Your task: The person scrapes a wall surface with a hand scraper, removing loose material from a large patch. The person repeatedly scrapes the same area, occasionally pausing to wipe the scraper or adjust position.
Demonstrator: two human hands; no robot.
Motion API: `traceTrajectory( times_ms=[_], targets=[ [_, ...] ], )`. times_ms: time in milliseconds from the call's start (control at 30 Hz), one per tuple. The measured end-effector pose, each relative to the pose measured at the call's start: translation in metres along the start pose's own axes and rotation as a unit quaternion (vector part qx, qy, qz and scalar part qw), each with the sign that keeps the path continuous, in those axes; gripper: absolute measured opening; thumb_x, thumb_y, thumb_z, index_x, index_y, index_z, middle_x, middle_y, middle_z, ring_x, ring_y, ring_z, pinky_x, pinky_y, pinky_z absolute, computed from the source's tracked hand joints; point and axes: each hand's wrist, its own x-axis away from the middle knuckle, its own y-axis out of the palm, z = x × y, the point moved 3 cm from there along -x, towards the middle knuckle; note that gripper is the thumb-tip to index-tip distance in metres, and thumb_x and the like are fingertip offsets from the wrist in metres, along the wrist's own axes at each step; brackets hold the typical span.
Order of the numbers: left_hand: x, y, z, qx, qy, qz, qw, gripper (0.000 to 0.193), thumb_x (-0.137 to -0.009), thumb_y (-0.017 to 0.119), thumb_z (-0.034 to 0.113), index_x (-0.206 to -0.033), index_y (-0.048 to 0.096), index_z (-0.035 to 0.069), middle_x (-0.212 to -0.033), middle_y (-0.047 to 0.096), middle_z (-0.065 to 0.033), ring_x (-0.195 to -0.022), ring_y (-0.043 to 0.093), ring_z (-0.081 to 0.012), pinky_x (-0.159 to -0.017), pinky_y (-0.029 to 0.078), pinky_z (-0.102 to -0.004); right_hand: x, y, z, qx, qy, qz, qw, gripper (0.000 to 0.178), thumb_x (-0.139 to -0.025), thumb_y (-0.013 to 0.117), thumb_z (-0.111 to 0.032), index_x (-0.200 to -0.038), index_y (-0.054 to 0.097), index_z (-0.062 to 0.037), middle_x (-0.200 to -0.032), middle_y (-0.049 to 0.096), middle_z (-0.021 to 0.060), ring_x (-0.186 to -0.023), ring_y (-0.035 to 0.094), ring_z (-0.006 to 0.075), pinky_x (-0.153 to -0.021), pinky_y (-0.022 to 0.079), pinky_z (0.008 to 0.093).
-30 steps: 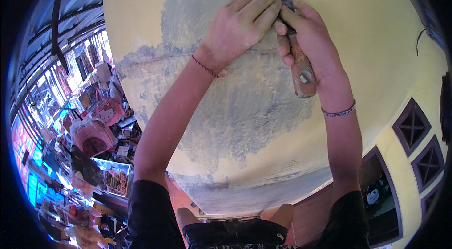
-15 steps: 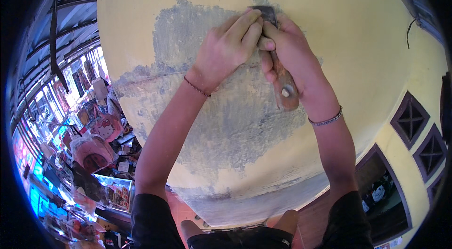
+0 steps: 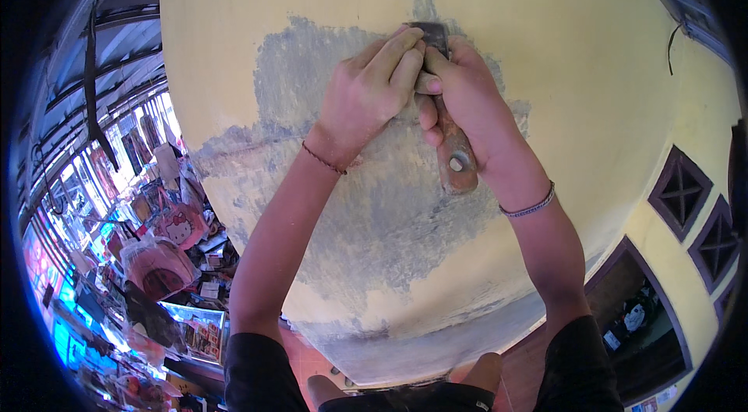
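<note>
A scraper with a dark flat blade point(image 3: 431, 35) and a worn wooden handle point(image 3: 454, 148) is held against a cream wall point(image 3: 561, 61). My right hand point(image 3: 466, 88) wraps round its handle from the right. My left hand point(image 3: 372, 83) is closed at the blade from the left, its fingers pressing near the edge. The blade lies over a rough grey patch point(image 3: 300, 69) where the cream paint is absent. Part of the blade and the upper handle are hidden behind my fingers.
To the left are a pink bag point(image 3: 160, 268), a glass-topped case point(image 3: 199, 330) and heaped goods. On the right, a dark-framed opening point(image 3: 639, 318) sits below diamond-shaped vents point(image 3: 680, 192). Reddish floor tiles point(image 3: 300, 357) show at the wall's foot.
Both hands and the scraper have shifted slightly left and down in the picture, and the handle's lower end has swung left. The whole view has also shifted a little. The grip looks unchanged.
</note>
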Motion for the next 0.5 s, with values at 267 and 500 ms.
traceTrajectory(
  times_ms=[267, 500],
  targets=[
    [-0.0031, -0.0006, -0.0021, 0.003, -0.012, -0.011, 1.0, 0.026, -0.077, 0.07, 0.002, -0.103, 0.066, 0.001, -0.116, 0.07, -0.0114, -0.102, 0.074, -0.0249, -0.072, 0.064, -0.0303, -0.0058, 0.0016, 0.0024, -0.015, 0.042, 0.022, 0.999, 0.016, -0.1, 0.046, -0.013, -0.093, 0.051, -0.0002, -0.059, 0.056, 0.0113, -0.039, 0.054, 0.021, -0.034, 0.044, 0.0354],
    [-0.0075, -0.0009, -0.006, 0.007, -0.013, -0.009, 1.0, 0.028, -0.078, 0.068, 0.003, -0.105, 0.066, 0.0, -0.118, 0.068, -0.0107, -0.099, 0.073, -0.0254, -0.072, 0.063, -0.0309, -0.0088, 0.0027, -0.003, 0.002, 0.024, 0.001, 1.0, 0.013, -0.099, 0.045, -0.01, -0.098, 0.05, 0.0013, -0.059, 0.057, 0.0126, -0.04, 0.055, 0.0218, -0.034, 0.044, 0.0363]
  ],
)
